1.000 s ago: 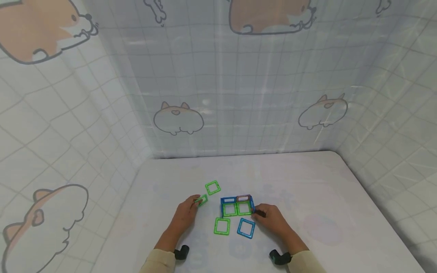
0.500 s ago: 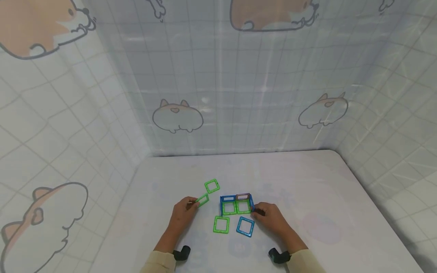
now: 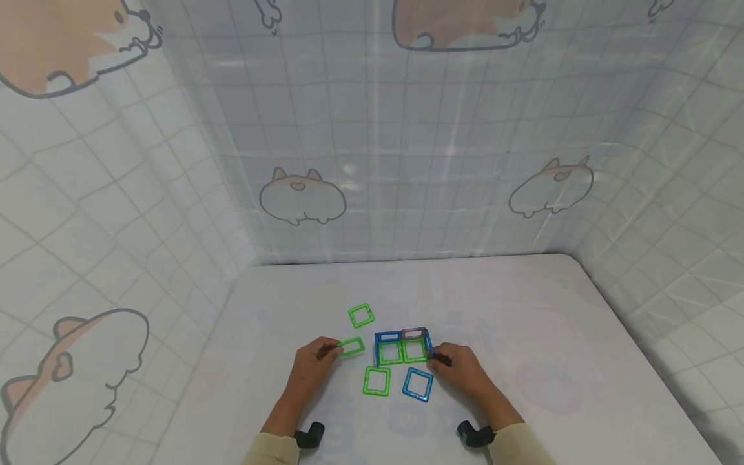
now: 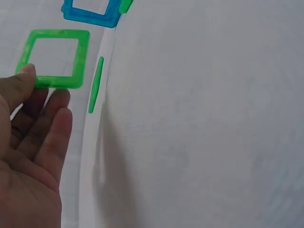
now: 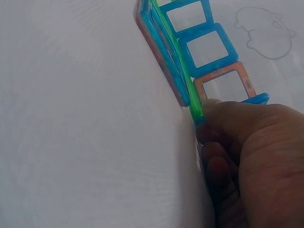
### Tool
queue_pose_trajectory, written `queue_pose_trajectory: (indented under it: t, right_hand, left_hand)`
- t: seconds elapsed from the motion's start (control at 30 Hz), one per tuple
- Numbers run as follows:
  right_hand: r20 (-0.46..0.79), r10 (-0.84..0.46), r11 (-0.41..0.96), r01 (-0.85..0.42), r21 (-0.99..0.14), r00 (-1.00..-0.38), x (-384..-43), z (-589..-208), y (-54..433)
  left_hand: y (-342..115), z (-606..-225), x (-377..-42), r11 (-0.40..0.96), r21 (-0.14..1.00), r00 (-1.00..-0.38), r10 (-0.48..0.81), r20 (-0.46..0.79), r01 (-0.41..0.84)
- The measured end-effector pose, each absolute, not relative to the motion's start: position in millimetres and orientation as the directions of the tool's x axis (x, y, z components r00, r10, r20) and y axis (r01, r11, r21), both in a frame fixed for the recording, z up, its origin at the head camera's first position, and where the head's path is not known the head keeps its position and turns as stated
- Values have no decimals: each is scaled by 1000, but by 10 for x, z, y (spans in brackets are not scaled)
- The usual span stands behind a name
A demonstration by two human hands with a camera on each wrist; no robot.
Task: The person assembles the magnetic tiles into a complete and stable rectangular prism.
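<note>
Head view: gripping tile box (image 3: 402, 352) at right side with right hand (image 3: 461, 370); with left hand (image 3: 312, 365), pinching green tile (image 3: 353, 352) just left of box, likely light, stiff, slick, best held by edge.

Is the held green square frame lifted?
Lifted: the left wrist view shows a gap between the green square frame and the table.

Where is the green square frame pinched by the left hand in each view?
Head: green square frame, below centre, slightly left.
Left wrist: green square frame, upper left.
Right wrist: not visible.
Shared landmark: the left hand, pinching it in the head and left wrist views.
</note>
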State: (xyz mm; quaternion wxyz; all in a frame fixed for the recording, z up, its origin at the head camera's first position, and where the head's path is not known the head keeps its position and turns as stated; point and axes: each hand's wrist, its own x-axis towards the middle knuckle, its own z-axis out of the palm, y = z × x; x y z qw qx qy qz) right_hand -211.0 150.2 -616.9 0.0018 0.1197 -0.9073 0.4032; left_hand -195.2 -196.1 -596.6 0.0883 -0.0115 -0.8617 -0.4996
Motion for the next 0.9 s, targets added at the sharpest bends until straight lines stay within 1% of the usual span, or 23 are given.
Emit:
queue_pose_trajectory:
  t: [0.57, 0.8, 0.9]
  right_hand:
    - [94, -228, 633, -221, -742, -969, -2105, -6161, 1502]
    - [71, -230, 629, -203, -750, -971, -2105, -6165, 1504]
    - [66, -236, 624, -203, -755, -970, -2104, -6156, 1504]
  left_hand:
    - [-1795, -5810, -1805, 495, 857, -983, -25, 180, 144]
    - [-1717, -5713, -1801, 518, 831, -974, 19, 225, 202]
    - [-1682, -5655, -1794, 505, 836, -972, 30, 233, 215]
